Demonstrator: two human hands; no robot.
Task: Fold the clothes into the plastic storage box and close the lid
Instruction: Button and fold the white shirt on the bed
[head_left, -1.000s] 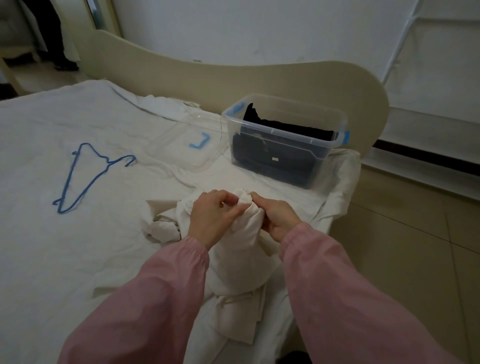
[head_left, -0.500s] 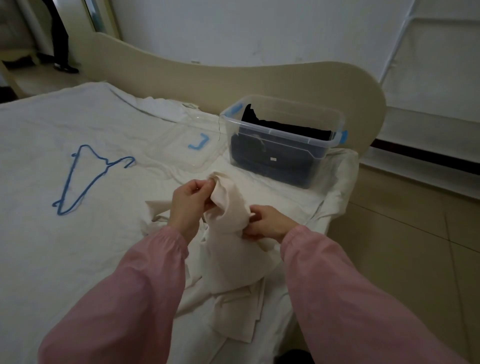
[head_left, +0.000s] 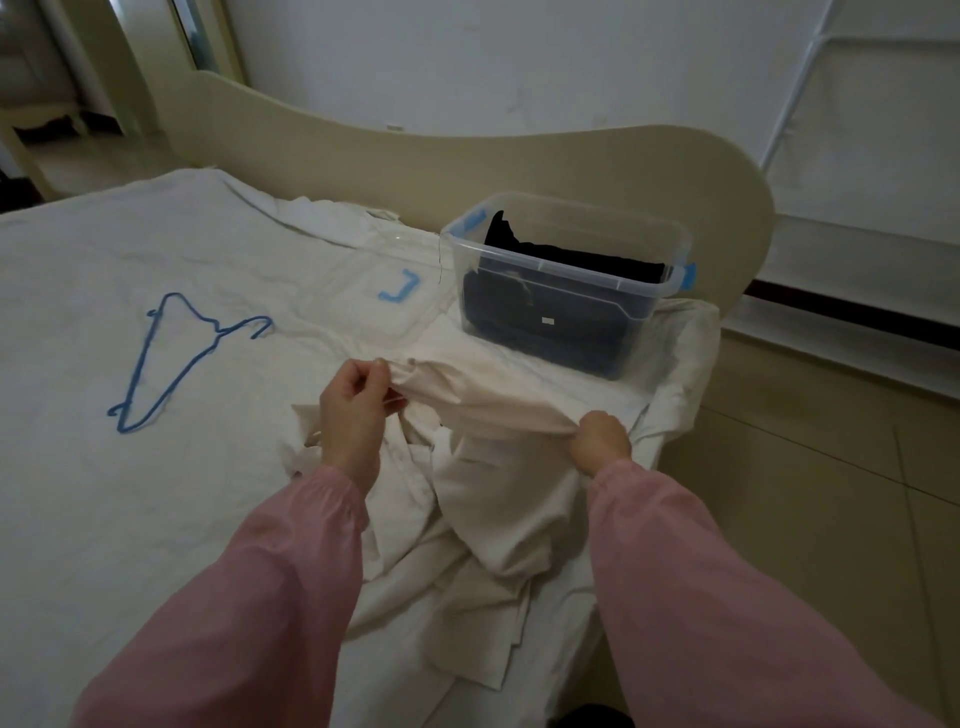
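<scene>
On the bed (head_left: 156, 519), near its corner, you hold the cream garment (head_left: 498, 410) stretched between both hands. Your left hand (head_left: 353, 405) pinches one end of the raised edge; your right hand (head_left: 600, 441) grips the other. The rest drapes limp. Expect light, soft, shapeless fabric: hold it at seams or corners. The storage box (head_left: 561, 266) stands open just beyond.
</scene>
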